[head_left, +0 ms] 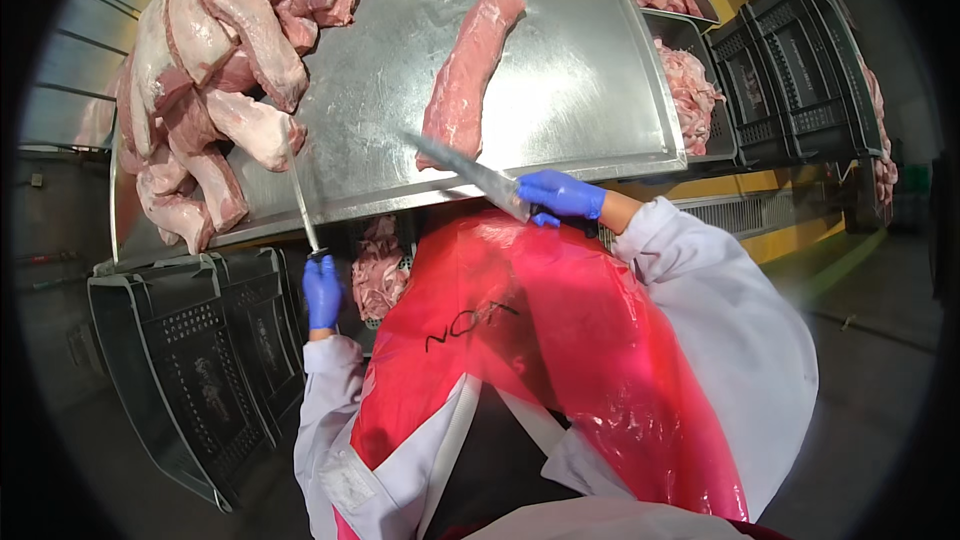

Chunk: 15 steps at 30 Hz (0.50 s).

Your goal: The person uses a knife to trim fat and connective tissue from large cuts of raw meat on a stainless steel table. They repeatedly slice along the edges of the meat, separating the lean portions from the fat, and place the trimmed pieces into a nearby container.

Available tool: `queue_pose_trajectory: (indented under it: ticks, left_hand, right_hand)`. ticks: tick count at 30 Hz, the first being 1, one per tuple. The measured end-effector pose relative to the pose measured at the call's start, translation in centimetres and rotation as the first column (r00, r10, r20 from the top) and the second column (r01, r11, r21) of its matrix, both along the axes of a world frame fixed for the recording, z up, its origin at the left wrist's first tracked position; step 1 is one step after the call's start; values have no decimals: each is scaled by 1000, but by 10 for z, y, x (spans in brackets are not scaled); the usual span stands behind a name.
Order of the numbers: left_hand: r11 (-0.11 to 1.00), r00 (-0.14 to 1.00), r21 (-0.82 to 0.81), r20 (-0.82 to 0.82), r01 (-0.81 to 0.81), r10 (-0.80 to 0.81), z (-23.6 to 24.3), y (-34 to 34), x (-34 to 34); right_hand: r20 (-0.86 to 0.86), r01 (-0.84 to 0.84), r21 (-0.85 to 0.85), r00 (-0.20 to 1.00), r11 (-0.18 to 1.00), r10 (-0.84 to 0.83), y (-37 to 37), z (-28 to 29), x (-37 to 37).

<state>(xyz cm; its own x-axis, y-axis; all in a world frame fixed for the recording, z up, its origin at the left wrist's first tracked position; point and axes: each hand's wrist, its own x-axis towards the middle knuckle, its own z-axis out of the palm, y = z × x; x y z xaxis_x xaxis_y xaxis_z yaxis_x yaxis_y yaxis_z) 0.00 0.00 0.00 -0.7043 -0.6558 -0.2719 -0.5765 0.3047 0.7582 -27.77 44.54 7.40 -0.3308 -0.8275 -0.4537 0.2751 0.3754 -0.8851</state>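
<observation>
- One knife [467, 174] is gripped by the handle in the right hand [562, 194]; its broad grey blade, blurred toward the tip, is pointed forward and leftward from that hand.
- One steel [303, 200], thin, straight and pale with a dark handle, is grasped in the left hand [322, 292] and held nearly upright in view, tipped slightly left.
- The right forearm is bent inward, with the back of the hand turned up; the left forearm is extended forward, with the fingers wrapped around the handle. Both hands are gloved in blue and held well apart.
- One loin [470, 75], long, pink and moist, is laid ahead of the right hand on the metal table [370, 90]; its near end is crossed in view by the blade, and contact cannot be told.
- Over ten overlapping meat pieces [180, 35] are heaped ahead of the left hand.
- Trimmings [380, 270] are held in a container just right of the left hand; two more filled containers are seen beyond the right hand.
</observation>
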Motion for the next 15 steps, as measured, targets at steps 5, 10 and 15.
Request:
queue_pose_trajectory:
  ticks: [5, 10, 15]
  left_hand:
    - [978, 973, -5, 96, -208, 208, -12, -23, -33]
    - [765, 856, 457, -15, -454, 517, -53, -48, -49]
    - [927, 904, -217, 239, -306, 354, -76, -129, -63]
  right_hand:
    - [66, 362, -74, 932, 929, -357, 21, 6, -25]
    - [30, 453, 31, 891, 891, -453, 65, -1, -15]
    - [99, 554, 19, 827, 832, -553, 143, -38, -22]
